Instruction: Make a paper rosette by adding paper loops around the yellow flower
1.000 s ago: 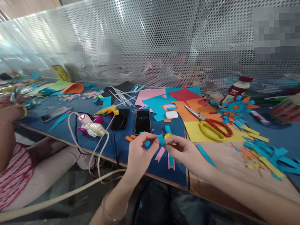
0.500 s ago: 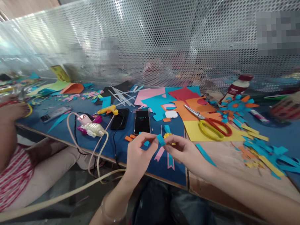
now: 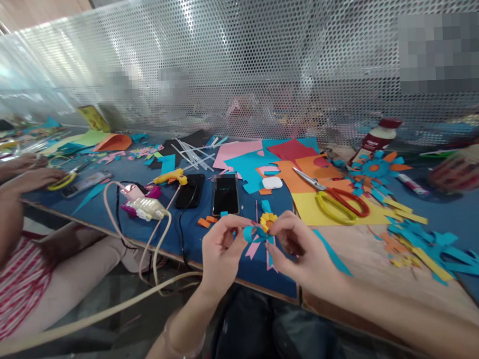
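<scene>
Holding a looped blue strip (image 3: 249,233) between fingers (image 3: 283,223).

A red-capped bottle (image 3: 375,141) is near a perforated metal screen (image 3: 234,58). Two dark phones (image 3: 225,197) lie side by side, left of a small white case (image 3: 272,183).

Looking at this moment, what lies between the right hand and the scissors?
In the head view, part of the yellow sheet lies between the right hand and the scissors.
</scene>
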Demonstrator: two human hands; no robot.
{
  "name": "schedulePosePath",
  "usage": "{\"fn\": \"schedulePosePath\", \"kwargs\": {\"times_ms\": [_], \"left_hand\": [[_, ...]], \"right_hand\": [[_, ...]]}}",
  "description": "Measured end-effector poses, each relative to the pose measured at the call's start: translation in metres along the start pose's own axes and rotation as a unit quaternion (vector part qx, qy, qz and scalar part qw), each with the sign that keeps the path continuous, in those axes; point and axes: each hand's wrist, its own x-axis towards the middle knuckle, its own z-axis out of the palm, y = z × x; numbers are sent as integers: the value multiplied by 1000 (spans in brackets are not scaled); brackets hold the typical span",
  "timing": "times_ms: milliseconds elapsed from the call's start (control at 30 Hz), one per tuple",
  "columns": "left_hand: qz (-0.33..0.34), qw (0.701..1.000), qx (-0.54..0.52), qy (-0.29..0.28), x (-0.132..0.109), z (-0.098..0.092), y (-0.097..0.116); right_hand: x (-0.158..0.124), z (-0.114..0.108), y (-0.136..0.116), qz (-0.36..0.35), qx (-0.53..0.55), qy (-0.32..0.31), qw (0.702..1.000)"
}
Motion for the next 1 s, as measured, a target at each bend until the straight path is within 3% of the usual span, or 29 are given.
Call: {"fn": "schedulePosePath", "kwargs": {"times_ms": [100, 267, 700, 1000], "left_hand": [[53, 997, -39, -27, -2, 4, 0], [111, 992, -52, -27, -3, 8, 0], [170, 985, 0, -33, -4, 7, 0], [157, 987, 22, -29, -5, 7, 0]], "right_hand": [[-1, -2, -5, -63, -45, 18, 997], [-2, -4, -11, -94, -61, 19, 993], [-3, -3, -13, -85, -61, 2, 995], [-1, -2, -14, -80, -58, -8, 995]]}}
